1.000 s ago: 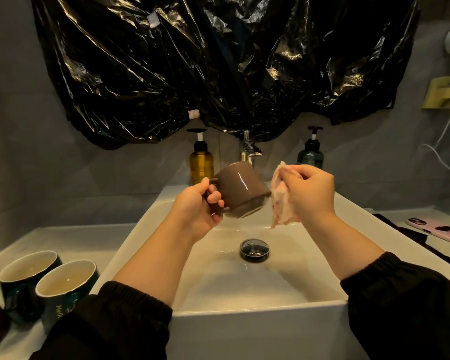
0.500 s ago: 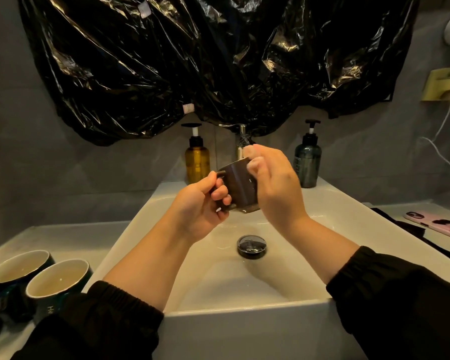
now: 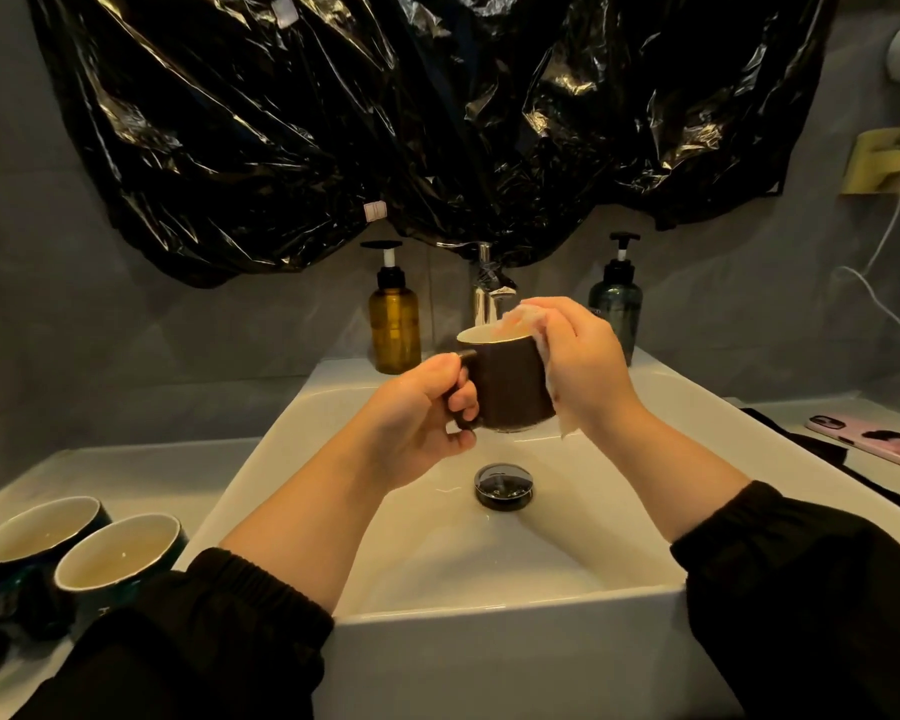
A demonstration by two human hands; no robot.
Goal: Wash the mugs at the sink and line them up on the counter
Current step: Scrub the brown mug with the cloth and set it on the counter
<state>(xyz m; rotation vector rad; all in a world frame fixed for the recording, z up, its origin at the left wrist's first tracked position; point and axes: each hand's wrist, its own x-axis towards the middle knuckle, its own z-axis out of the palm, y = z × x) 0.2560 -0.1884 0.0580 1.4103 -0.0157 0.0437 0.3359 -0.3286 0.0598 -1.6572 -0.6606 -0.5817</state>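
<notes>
Mug (image 3: 507,387) hangs upright over the sink (image 3: 489,641), just before the tap (image 3: 484,298), its axis near vertical, mouth up, handle pointing left, where the left hand (image 3: 417,407) curls thumb and fingers round it. The right hand (image 3: 578,361) presses a cloth (image 3: 528,317) to the mug's right side and rim with bent fingers, their tips and most of the cloth hidden. On the counter (image 3: 126,475) stand an outer mug (image 3: 37,543) and an inner mug (image 3: 120,558), bases hidden.

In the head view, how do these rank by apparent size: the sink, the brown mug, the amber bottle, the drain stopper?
1. sink
2. brown mug and amber bottle: about alike; the mug is nearer, so unranked
3. drain stopper
</notes>
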